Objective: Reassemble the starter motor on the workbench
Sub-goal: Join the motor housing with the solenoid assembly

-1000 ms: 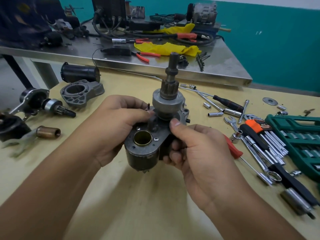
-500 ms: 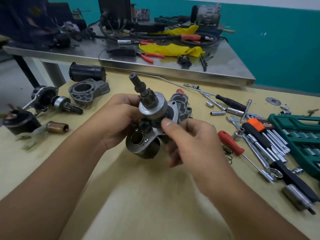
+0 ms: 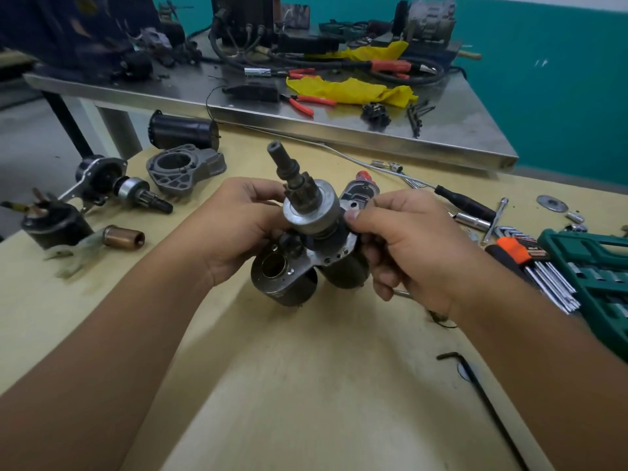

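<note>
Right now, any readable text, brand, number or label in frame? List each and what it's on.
None readable.
Orange-and-black hex key holder: print on its label, too blurred to read.
Green socket case: no legible marking.
Starter motor assembly in the hands: no visible stamp or label.

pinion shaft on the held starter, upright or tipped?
Tipped. The pinion shaft leans up-left from the starter assembly gripped by both hands.

even indoor light — soft shadows | wide-angle bending at edges | slight blur
</note>
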Motion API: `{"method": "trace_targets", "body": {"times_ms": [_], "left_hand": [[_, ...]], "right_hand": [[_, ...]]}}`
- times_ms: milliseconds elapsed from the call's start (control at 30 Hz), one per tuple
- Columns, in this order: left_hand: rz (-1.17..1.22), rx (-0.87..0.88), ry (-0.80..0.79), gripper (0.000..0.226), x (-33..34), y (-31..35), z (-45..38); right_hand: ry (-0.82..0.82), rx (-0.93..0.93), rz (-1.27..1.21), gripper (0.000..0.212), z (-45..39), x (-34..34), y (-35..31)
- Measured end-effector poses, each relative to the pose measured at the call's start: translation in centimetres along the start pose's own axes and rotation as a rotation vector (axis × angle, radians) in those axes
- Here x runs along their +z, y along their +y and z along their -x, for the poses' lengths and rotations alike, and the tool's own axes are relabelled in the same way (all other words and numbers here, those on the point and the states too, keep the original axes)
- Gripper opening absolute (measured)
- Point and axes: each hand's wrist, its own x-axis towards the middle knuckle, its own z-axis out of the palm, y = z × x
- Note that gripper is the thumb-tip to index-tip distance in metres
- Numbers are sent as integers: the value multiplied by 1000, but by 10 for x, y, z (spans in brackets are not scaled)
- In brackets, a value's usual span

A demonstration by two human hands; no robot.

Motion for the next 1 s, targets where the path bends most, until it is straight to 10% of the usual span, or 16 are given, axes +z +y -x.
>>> {"method": "trace_targets", "body": {"times_ms": [167,300,467,767,1000], "left_hand": [[46,-61,44,24,4,-3,-1],[83,-75,51,31,7,-2,-2],[84,-80,74,23,7,-2,-4],[-74,-3,109,9,7,7,-10],[-169,436,-8,23,8,-4,0]], "right_hand": [[26,-37,-77,34,0,5,7],[125,-248,484,16,-8,-5,1],[-485,-350,578,96,-18,-26,0],[-11,-599,473,76,-29,-5,43],[213,-547,309,74,-21,-2,47]]}}
